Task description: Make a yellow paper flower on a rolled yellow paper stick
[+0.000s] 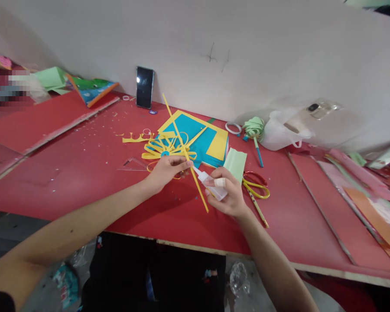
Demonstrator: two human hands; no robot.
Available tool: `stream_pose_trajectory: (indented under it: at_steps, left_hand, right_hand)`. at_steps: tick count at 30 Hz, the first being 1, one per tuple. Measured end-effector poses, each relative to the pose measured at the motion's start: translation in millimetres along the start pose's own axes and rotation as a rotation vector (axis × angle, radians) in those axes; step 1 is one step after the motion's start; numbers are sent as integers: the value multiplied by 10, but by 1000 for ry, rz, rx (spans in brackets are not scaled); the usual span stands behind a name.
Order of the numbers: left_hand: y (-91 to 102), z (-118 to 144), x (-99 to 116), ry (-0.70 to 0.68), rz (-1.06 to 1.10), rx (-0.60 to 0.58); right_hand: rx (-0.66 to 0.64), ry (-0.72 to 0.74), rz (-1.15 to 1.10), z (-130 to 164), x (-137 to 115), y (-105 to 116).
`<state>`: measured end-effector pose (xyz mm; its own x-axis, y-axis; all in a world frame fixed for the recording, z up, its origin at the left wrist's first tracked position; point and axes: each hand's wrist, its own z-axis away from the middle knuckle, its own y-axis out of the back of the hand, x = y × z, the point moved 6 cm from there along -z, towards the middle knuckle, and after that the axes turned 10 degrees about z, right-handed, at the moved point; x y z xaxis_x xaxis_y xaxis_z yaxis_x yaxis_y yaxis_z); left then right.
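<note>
My left hand pinches a long, thin yellow paper strip near its middle; the strip slants from upper left to lower right. In my right hand is a small clear glue bottle, its narrow tip pointing at the strip beside my left fingertips. A bandage wraps one right finger. Just beyond my left hand lies a flower of looped yellow paper strips with a blue centre. Blue paper sheets and yellow paper are stacked behind it.
Scissors, a pencil and light green paper lie right of my hands. A phone leans on the wall. A tape roll, a green paper flower and a plastic bag stand at the back right.
</note>
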<state>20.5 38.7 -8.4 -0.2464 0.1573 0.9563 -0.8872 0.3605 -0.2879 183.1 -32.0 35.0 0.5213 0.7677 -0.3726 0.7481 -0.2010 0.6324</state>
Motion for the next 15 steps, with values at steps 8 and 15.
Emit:
stream_pose_trajectory:
  at_steps: [8,15]
  left_hand:
    - [2,-4,-24,0,30,-16]
    - [-10,-5,-9,3,64,-39]
  right_hand:
    - [-80,127,138,40,-52,-86]
    - [-130,228,270,35,-145,-129]
